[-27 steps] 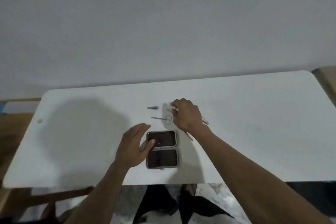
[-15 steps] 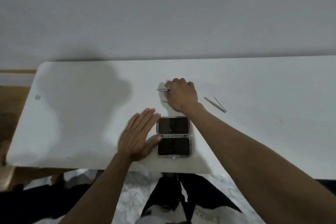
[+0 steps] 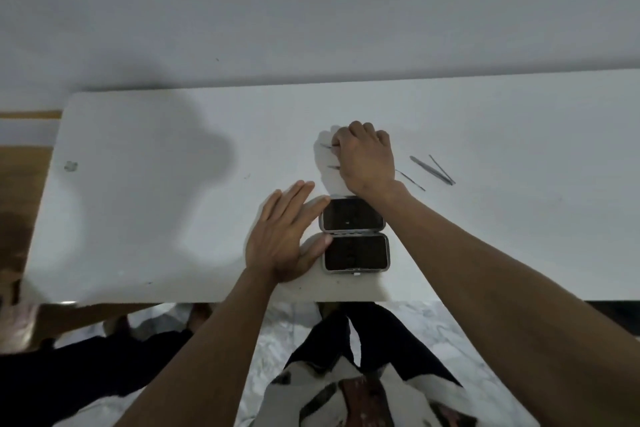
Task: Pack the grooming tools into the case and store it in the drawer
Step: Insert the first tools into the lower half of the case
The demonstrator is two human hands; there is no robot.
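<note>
A small grey case (image 3: pixel 355 234) lies open near the front edge of the white table (image 3: pixel 173 218), both dark-lined halves facing up. My left hand (image 3: pixel 284 236) rests flat on the table against the case's left side, thumb touching the lower half. Just beyond the case, my right hand (image 3: pixel 367 159) is curled palm down, its fingertips pinching a small metal tool (image 3: pixel 326 146) whose tip sticks out to the left. The point of the scissors (image 3: pixel 333 167) shows under the same hand. To the right lie tweezers (image 3: pixel 434 170) and a thin pick (image 3: pixel 412 180).
The table stands against a plain white wall. A small mark (image 3: pixel 70 166) sits near its left end. A wooden floor shows to the left. Below the front edge are my legs and a marbled floor.
My left hand slid off the case and now lies flat beside it. My right hand moved from the scissors' handles up to the small tool farther back and closed on it.
</note>
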